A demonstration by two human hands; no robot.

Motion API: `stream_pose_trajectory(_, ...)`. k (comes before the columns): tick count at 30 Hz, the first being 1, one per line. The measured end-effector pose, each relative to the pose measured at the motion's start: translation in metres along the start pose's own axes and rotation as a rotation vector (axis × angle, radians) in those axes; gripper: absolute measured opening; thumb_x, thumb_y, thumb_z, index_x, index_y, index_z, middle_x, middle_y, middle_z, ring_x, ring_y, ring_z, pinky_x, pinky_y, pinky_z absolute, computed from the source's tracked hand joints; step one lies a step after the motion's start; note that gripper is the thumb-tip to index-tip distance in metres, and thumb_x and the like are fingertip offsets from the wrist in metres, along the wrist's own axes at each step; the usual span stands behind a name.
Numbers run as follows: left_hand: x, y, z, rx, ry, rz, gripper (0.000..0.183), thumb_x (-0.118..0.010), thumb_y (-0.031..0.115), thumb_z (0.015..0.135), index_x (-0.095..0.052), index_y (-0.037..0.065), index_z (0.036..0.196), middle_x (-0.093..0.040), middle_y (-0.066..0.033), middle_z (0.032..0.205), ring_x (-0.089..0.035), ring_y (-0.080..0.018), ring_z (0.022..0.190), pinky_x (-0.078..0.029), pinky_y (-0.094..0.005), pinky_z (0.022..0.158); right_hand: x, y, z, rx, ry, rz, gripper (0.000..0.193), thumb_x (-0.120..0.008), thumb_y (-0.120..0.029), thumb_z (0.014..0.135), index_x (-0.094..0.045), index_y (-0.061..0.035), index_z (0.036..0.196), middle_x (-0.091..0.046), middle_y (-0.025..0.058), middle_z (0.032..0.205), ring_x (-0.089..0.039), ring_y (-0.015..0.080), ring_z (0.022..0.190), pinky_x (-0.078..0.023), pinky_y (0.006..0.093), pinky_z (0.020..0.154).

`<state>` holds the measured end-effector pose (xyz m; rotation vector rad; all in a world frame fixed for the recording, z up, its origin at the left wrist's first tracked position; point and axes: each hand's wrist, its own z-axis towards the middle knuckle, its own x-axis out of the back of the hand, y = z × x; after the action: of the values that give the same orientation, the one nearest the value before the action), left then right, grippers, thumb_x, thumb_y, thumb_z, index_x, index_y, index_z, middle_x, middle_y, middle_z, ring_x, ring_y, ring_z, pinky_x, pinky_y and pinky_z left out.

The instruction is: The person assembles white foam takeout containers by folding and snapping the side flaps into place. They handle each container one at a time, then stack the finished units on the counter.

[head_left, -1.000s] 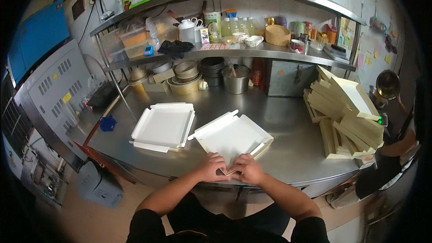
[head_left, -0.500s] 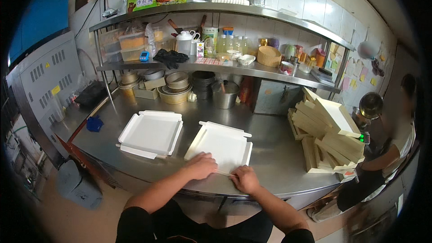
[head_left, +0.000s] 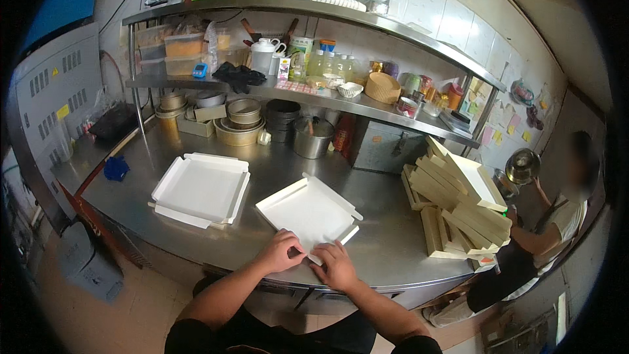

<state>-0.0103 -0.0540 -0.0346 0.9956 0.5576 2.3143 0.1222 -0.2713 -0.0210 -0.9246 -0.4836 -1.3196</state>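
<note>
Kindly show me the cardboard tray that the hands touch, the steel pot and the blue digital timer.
Cardboard tray (head_left: 308,211), head view: inner base.
Steel pot (head_left: 310,147), head view: outer wall.
Blue digital timer (head_left: 200,70), head view: front face.

Both the left hand (head_left: 284,251) and the right hand (head_left: 335,266) were bare. Behind the grip, the left forearm (head_left: 232,295) and right forearm (head_left: 383,308) were uncovered too. Farther back came a short, plain black left sleeve (head_left: 190,337) and a matching right sleeve (head_left: 417,346). Straight behind the grip, black clothing (head_left: 344,337) bore a thin reddish line (head_left: 247,349).
</note>
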Motion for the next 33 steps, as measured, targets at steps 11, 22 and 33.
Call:
stream_pose_trajectory(11, -0.004, 0.000, -0.008, 0.132, -0.190, -0.104, 0.050, -0.085, 0.015, 0.084, -0.054, 0.007, 0.123, -0.068, -0.0143, 0.111, -0.070, -0.0323, 0.100, -0.059, -0.0439, 0.090, 0.002, 0.023, 0.045, 0.144, -0.159, 0.133, 0.018, -0.081, -0.012, 0.091, -0.077, -0.0093, 0.108, -0.077, 0.0089, 0.106, -0.071, 0.0342, 0.099, -0.052, 0.0462, 0.095)
stream_pose_trajectory(22, -0.003, -0.001, -0.007, 0.143, -0.254, 0.152, 0.025, -0.085, 0.030, 0.088, -0.074, 0.009, 0.094, -0.074, -0.0090, 0.101, -0.066, -0.0340, 0.109, -0.056, -0.0458, 0.091, -0.011, 0.038, 0.054, 0.058, -0.292, 0.254, 0.016, -0.083, -0.017, 0.092, -0.079, -0.0063, 0.102, -0.078, 0.0133, 0.102, -0.072, 0.0404, 0.099, -0.056, 0.0501, 0.094)
stream_pose_trajectory(33, 0.053, 0.005, 0.049, -0.063, -0.776, 0.371, 0.024, -0.087, 0.036, 0.086, -0.078, 0.016, 0.097, -0.074, -0.0028, 0.114, -0.064, -0.0283, 0.118, -0.046, -0.0441, 0.105, 0.021, 0.042, 0.040, 0.124, -0.672, 0.551, 0.011, -0.085, -0.015, 0.095, -0.078, -0.0061, 0.099, -0.073, 0.0104, 0.109, -0.070, 0.0320, 0.106, -0.055, 0.0443, 0.099)
